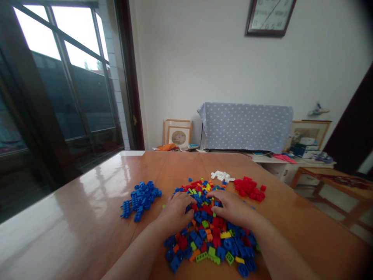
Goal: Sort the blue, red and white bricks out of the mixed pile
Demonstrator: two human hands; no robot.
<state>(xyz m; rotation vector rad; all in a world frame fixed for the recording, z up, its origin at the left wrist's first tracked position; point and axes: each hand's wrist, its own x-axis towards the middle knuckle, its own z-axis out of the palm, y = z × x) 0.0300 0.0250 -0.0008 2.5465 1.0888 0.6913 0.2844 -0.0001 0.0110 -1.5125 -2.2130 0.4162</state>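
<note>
A large mixed pile of toy building bricks point(216, 236) in blue, red, green, orange and yellow spreads on the table before me. My left hand point(177, 209) rests over the pile's left side, fingers curved and thumb apart from them. Blue bricks show in that gap; I see no firm grip on any. Over the right side is my right hand point(230, 206), its thumb and fingers apart, touching or just above the bricks. Blue bricks point(142, 197) form a separate heap to the left. Red bricks point(250, 188) and white bricks point(221, 176) lie in small heaps at the far right.
The glossy wooden table point(96, 206) reaches toward the wall. Behind it stand a low cabinet, a shape under a dotted cloth point(247, 126) and framed pictures point(178, 136). A wooden stool point(335, 182) is at the right, a glass door point(72, 77) at the left.
</note>
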